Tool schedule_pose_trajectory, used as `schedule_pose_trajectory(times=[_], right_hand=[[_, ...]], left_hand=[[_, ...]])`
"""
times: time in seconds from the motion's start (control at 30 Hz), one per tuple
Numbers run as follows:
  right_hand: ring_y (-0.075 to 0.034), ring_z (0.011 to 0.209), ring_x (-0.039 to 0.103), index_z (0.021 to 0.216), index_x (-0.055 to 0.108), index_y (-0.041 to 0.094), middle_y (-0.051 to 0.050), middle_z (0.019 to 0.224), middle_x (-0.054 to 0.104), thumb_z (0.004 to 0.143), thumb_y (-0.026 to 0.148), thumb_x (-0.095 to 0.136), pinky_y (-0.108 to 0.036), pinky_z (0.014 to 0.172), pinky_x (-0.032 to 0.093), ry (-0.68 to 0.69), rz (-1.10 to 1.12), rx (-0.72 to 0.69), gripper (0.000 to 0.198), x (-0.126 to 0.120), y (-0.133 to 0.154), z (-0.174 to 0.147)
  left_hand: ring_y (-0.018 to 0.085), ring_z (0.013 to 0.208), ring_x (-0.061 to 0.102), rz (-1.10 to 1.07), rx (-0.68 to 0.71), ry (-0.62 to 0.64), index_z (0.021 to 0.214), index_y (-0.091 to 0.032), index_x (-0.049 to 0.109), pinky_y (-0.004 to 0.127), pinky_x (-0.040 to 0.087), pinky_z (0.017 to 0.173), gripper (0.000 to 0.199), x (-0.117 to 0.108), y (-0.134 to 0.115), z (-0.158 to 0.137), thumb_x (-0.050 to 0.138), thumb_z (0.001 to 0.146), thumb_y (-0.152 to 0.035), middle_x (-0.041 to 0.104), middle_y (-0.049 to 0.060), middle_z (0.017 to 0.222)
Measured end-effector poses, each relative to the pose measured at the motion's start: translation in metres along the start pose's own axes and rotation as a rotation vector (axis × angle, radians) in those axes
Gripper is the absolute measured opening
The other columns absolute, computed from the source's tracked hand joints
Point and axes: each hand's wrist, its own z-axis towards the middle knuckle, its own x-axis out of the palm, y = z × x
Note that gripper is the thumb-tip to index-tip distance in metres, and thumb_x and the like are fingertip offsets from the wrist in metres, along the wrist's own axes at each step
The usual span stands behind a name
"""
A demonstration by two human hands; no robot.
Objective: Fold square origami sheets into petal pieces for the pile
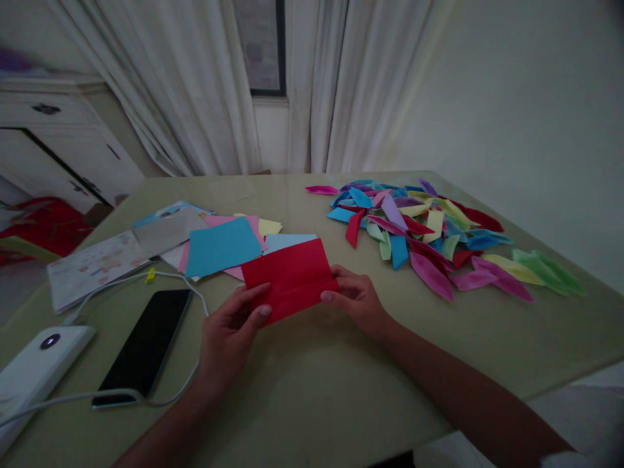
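A sheet of red paper point(292, 276) is held up above the table between both hands, with a faint crease running across it. My left hand point(231, 328) pinches its lower left corner, thumb in front. At the right edge, my right hand point(355, 296) grips the paper between thumb and fingers, and its lower part looks bent over there. Just behind lie loose coloured sheets, a blue sheet point(224, 247) on top of pink ones. To the right spreads a heap of folded paper pieces point(390, 214) in many colours.
A black phone point(146, 344) and a white power bank point(41, 370) with a white cable point(131, 393) lie at the left. Printed papers point(100, 266) rest behind them. Curtains point(195, 84) hang beyond the table's far edge, and a white cabinet point(53, 136) stands left.
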Motion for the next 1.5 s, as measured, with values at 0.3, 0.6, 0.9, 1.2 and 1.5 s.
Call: schedule_pose_trajectory(times=[0.3,0.6,0.9,1.2,1.5], right_hand=[[-0.013,0.063,0.057,0.071,0.073,0.02,0.0,0.069,0.068,0.084,0.043,0.09,-0.026,0.059,0.043,-0.172,0.001,0.169,0.032,0.007,-0.002,-0.003],[-0.015,0.069,0.058,0.067,0.064,0.02,-0.001,0.076,0.068,0.077,0.044,0.094,-0.028,0.064,0.046,-0.231,0.009,0.132,0.04,0.01,0.003,0.001],[-0.012,0.058,0.05,0.062,0.058,0.02,0.002,0.063,0.062,0.073,0.044,0.097,-0.027,0.056,0.038,-0.315,-0.03,0.175,0.047,0.012,0.0,0.0],[-0.013,0.059,0.055,0.063,0.058,0.021,0.002,0.063,0.065,0.076,0.043,0.096,-0.027,0.058,0.043,-0.303,-0.001,0.164,0.046,0.014,0.002,0.0],[-0.013,0.06,0.059,0.067,0.059,0.022,0.002,0.066,0.064,0.071,0.044,0.1,-0.027,0.057,0.05,-0.333,0.012,0.174,0.047,0.016,0.003,-0.001]], left_hand=[[0.022,0.096,0.079,0.115,0.095,0.002,0.117,-0.028,0.086,0.03,0.067,0.078,0.035,-0.002,0.003,-0.001,0.087,0.087,-0.046,0.08,0.007,0.121],[0.02,0.08,0.079,0.07,-0.015,-0.008,0.117,-0.026,0.084,0.028,0.066,0.068,0.039,0.002,-0.009,-0.006,0.087,0.085,-0.049,0.082,0.007,0.117],[0.023,0.086,0.081,0.053,-0.026,-0.01,0.114,-0.025,0.085,0.031,0.068,0.073,0.038,0.003,-0.01,-0.007,0.086,0.086,-0.05,0.083,0.007,0.116],[0.024,0.089,0.082,0.106,0.02,-0.023,0.112,-0.025,0.085,0.03,0.068,0.074,0.035,0.001,-0.005,-0.005,0.086,0.087,-0.049,0.083,0.007,0.116],[0.029,0.099,0.085,-0.242,-0.19,-0.033,0.171,-0.026,0.03,0.04,0.071,0.085,0.113,0.008,-0.021,-0.003,0.095,0.08,-0.041,0.087,0.007,0.108]])
